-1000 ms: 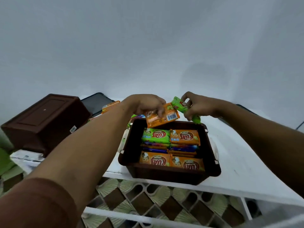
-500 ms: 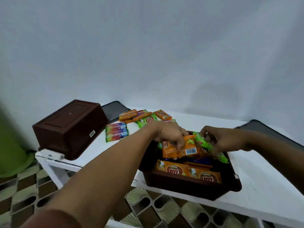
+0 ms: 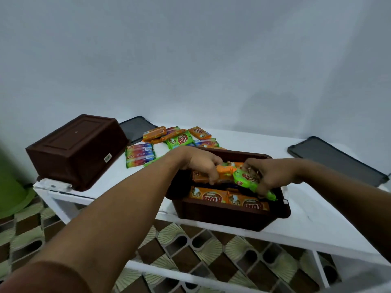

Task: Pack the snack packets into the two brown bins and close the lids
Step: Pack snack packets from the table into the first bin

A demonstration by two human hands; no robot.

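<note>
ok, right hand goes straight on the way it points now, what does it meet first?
Likely the front-row orange packets in the open bin, under the green packet the right hand holds; depth unclear.

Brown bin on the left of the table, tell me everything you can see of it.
The left brown bin looks like dark brown plastic. It is rectangular and stands upside down: its base, with a recessed panel, faces up and its sides flare toward the white table. A small pale sticker sits on one side. It rests at the table's left end.
</note>
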